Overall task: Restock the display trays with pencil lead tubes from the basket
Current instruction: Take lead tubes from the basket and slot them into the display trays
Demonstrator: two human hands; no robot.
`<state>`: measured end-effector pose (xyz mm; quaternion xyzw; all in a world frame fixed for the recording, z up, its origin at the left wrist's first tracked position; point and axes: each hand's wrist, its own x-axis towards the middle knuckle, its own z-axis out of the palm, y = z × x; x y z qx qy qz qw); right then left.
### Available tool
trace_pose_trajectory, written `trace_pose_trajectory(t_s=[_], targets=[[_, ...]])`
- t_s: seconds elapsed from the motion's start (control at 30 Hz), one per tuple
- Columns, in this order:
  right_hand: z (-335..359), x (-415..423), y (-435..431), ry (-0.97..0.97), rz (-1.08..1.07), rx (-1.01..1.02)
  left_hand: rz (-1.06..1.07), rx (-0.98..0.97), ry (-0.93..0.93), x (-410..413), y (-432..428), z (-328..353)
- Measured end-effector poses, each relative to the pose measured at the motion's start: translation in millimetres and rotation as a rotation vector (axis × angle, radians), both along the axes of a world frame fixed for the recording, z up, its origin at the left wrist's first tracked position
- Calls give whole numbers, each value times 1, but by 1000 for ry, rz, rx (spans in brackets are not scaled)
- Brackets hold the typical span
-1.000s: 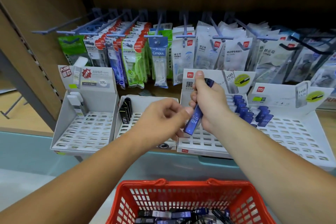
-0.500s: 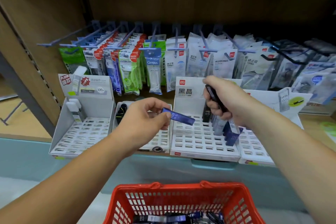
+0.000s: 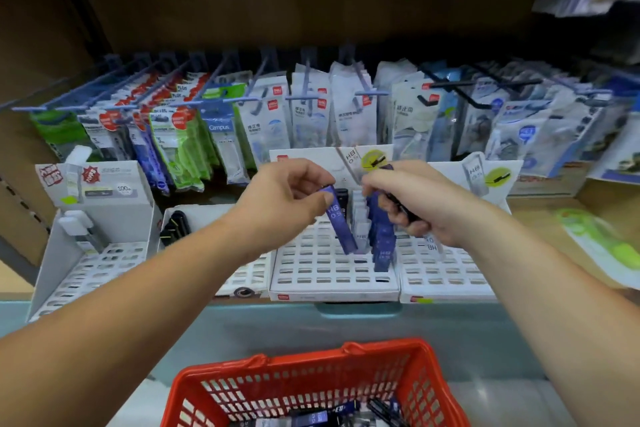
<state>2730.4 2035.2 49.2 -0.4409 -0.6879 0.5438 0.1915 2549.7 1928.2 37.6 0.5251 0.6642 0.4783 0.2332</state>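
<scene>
Well to the left of the left hand's pinch stands a grey tray [image 3: 86, 253] with a few white-capped items at its back corner, and nearer the pinch a second tray [image 3: 242, 277] holds some black tubes [image 3: 175, 225]. The left hand [image 3: 291, 198] pinches the top of a blue tube [image 3: 341, 222] marked HB 0.5 between thumb and curled fingers. The tube hangs tilted, its lower end down at the slots of the middle tray [image 3: 332, 267]; whether it sits in a slot cannot be told. Just right of that tube, standing blue tubes [image 3: 381, 239] fill slots in the same tray. Beside them the right hand [image 3: 412, 204] has its fingers curled round a bundle of dark tubes [image 3: 401, 210]. Under that hand lies the right tray [image 3: 446, 270]. Below both grips, near the viewer, the red basket [image 3: 311, 381] holds more tubes.
</scene>
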Motion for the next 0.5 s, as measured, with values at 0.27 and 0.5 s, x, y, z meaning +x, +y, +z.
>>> trace_pose_trajectory(t_s=[0.27, 0.5], targets=[[-12, 30, 6, 112, 14, -126, -127, -36, 95, 47, -1, -20], [-14, 59, -3, 247, 29, -198, -126, -49, 190, 58, -3, -33]])
